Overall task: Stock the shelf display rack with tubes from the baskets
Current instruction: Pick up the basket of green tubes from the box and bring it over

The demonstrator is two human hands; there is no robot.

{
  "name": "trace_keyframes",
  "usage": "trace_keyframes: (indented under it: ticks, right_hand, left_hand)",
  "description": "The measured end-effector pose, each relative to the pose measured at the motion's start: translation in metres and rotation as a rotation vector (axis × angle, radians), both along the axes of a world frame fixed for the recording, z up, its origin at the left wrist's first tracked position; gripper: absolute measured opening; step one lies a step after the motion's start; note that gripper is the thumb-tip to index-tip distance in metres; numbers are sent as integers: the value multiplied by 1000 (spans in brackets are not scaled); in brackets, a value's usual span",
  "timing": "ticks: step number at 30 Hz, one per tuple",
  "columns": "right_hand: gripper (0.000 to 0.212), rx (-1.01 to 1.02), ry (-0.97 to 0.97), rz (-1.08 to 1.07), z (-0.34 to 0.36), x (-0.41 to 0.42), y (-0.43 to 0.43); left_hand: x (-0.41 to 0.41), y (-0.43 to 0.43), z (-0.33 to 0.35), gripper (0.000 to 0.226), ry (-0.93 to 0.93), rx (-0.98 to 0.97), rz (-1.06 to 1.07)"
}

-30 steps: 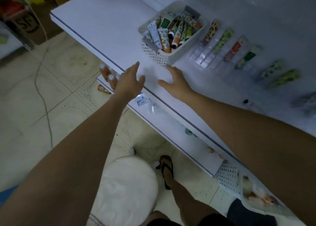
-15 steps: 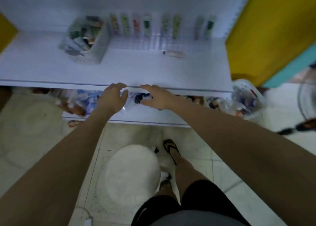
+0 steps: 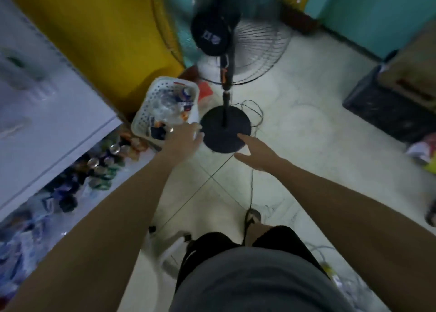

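Note:
A white perforated basket [image 3: 144,120] stands on the floor beside the white shelf [image 3: 59,122], with tubes and small packs heaped in it. My left hand [image 3: 182,140] reaches its near right corner, and the fingers curl over the rim there. My right hand [image 3: 256,152] hovers open with spread fingers over the fan's black base and holds nothing. The display rack [image 3: 21,75] on the shelf top is only a blur at the far left.
A standing fan with a round black base [image 3: 225,132] and pole stands right next to the basket, with cables trailing over the tiles. Cans [image 3: 101,167] crowd the lower shelf. A dark crate [image 3: 382,113] sits at the right and a white stool [image 3: 169,252] by my legs.
My view has swung right, from the shelf front to the floor beside it. Both hands left the shelf edge; the left one reached the floor basket and the right one moved over the fan base.

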State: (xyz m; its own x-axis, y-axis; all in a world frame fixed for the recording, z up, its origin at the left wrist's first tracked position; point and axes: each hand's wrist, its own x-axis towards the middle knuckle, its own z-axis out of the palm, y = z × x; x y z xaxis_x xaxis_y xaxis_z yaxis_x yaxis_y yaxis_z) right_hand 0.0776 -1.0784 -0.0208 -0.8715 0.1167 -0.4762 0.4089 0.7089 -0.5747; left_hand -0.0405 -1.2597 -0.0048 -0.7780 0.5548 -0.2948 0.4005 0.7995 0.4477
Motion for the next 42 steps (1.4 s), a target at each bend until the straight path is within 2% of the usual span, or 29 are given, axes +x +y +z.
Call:
trace_keyframes:
  ticks: [7, 11, 16, 28, 32, 42]
  right_hand:
    - [68, 78, -80, -435, 7, 94, 177]
    - [68, 105, -77, -626, 13, 132, 237]
    - [68, 118, -82, -805, 15, 150, 287]
    - [69, 108, -112, -1062, 19, 97, 441]
    - [69, 115, -34, -1138, 32, 70, 496]
    - [68, 93, 62, -1207, 49, 73, 624]
  left_hand:
    - [31, 220, 4, 32, -30, 95, -376]
    - [40, 316, 12, 39, -20, 81, -529]
    - [47, 409, 28, 41, 78, 97, -675]
    - [-21, 608, 37, 39, 101, 55, -880]
    - [-51, 678, 43, 41, 109, 19, -879]
    - [-29, 838, 58, 48, 112, 105, -1006]
